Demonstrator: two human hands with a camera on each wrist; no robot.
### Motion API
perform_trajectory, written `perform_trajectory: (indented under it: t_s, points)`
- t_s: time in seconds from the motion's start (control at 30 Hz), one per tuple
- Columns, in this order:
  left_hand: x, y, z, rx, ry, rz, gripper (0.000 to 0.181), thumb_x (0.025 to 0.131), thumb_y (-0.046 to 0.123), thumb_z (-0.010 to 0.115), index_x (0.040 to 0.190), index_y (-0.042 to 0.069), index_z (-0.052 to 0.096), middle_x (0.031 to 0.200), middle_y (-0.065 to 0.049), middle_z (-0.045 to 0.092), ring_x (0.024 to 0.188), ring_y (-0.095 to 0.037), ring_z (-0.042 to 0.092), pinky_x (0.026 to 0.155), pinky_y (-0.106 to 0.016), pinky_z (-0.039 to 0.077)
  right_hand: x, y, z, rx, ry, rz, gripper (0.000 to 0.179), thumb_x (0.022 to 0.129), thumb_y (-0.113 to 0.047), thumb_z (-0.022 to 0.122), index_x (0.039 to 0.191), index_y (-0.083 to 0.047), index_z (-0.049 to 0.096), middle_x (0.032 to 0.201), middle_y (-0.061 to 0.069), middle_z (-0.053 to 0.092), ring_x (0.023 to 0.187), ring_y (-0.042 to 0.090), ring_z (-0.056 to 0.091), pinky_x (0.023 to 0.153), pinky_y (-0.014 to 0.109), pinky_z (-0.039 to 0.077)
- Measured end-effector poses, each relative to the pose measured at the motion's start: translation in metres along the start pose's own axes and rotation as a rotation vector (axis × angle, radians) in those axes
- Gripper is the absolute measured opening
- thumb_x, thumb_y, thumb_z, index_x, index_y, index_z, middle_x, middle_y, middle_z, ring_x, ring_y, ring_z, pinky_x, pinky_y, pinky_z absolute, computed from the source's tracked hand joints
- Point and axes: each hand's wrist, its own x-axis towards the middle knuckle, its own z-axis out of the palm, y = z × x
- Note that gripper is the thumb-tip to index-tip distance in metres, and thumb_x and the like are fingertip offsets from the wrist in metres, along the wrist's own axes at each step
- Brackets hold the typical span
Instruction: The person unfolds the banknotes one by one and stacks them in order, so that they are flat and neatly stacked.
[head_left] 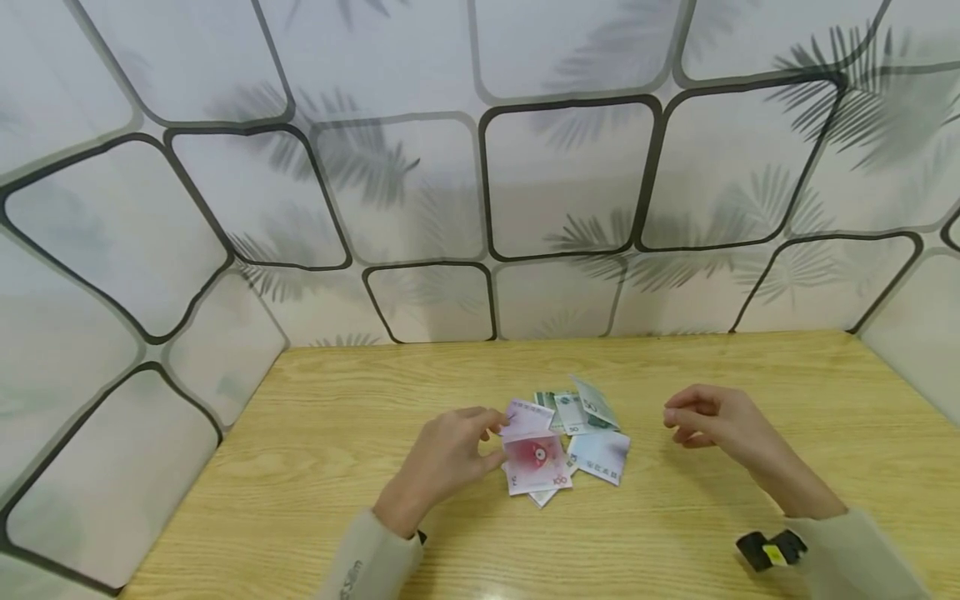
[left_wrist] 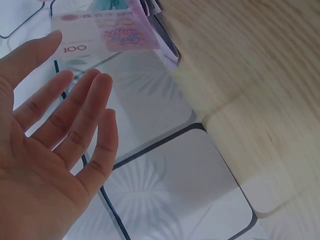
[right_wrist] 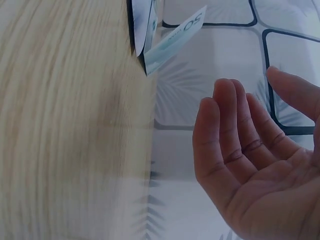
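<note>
Folded paper notes are heaped on the wood table (head_left: 300, 467). The pink note (head_left: 538, 471) is at the near left; the green note (head_left: 598, 406), with its flap up, is at the far right. The left hand (head_left: 452, 450) is loosely open beside the pink note; nothing is seen gripped, but a light touch cannot be told. The right hand (head_left: 720, 423) is half open and empty, to the right. Each note is probably best pinched softly by one edge, so others are not dragged. No box or cup is seen.
</note>
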Motion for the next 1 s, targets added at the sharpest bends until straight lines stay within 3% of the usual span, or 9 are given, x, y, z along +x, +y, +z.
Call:
perform_trajectory:
  t_s: [0.3, 0.53, 0.77, 1.0]
  points:
    - [0.006, 0.003, 0.006, 0.014, 0.000, -0.006, 0.025, 0.082, 0.014, 0.086, 0.102, 0.003, 0.075, 0.094, -0.009, 0.075, 0.071, -0.012, 0.068, 0.060, -0.013, 0.050, 0.004, -0.008, 0.011, 0.031, -0.033, -0.007, 0.030, 0.100, -0.010, 0.064, 0.115, 0.016, 0.059, 0.095, 0.015, 0.071, 0.077, 0.019, 0.069, 0.070, 0.034, 0.061]
    - [0.009, 0.004, 0.009, -0.009, 0.024, -0.007, 0.012, 0.084, 0.006, 0.082, 0.094, 0.003, 0.077, 0.081, -0.007, 0.074, 0.061, -0.007, 0.062, 0.054, -0.010, 0.046, 0.003, -0.016, 0.020, 0.063, -0.070, -0.045, 0.027, 0.098, -0.007, 0.064, 0.112, 0.016, 0.060, 0.093, 0.016, 0.070, 0.075, 0.022, 0.069, 0.070, 0.036, 0.061]
    - [0.010, 0.005, 0.008, -0.031, 0.109, -0.040, 0.005, 0.086, -0.002, 0.078, 0.090, -0.001, 0.076, 0.081, -0.011, 0.074, 0.062, -0.008, 0.063, 0.056, -0.012, 0.049, 0.004, -0.021, 0.032, 0.072, -0.100, -0.065, 0.028, 0.098, -0.008, 0.066, 0.112, 0.016, 0.060, 0.093, 0.017, 0.070, 0.075, 0.021, 0.068, 0.069, 0.035, 0.061]
    - [0.010, 0.009, 0.006, -0.101, 0.199, -0.110, 0.003, 0.090, -0.003, 0.072, 0.093, -0.003, 0.072, 0.075, -0.011, 0.072, 0.055, -0.006, 0.058, 0.046, -0.013, 0.045, 0.007, -0.025, 0.046, 0.052, -0.144, -0.069, 0.032, 0.097, -0.014, 0.069, 0.114, 0.013, 0.060, 0.091, 0.014, 0.068, 0.077, 0.024, 0.067, 0.067, 0.035, 0.061]
